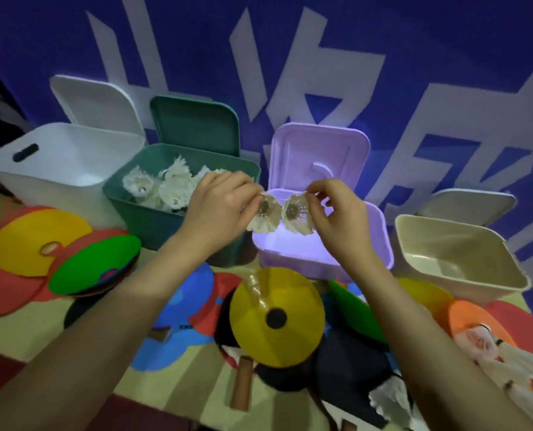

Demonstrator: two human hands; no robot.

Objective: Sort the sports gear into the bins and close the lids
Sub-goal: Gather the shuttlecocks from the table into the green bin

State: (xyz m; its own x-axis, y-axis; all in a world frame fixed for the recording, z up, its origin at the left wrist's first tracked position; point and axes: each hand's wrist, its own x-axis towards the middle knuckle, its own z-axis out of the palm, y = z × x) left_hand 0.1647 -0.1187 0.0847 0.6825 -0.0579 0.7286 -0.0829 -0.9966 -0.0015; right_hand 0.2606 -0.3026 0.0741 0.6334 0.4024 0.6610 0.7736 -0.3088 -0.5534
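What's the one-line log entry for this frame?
left hand pinches shuttlecock | right hand pinches second shuttlecock | both over purple bin | green bin holds shuttlecocks | lids open

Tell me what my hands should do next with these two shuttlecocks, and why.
Probably carry both left and drop them in the green bin. The left hand and right hand each pinch a shuttlecock above the purple bin, but the green bin already holds shuttlecocks and its lid stands open.
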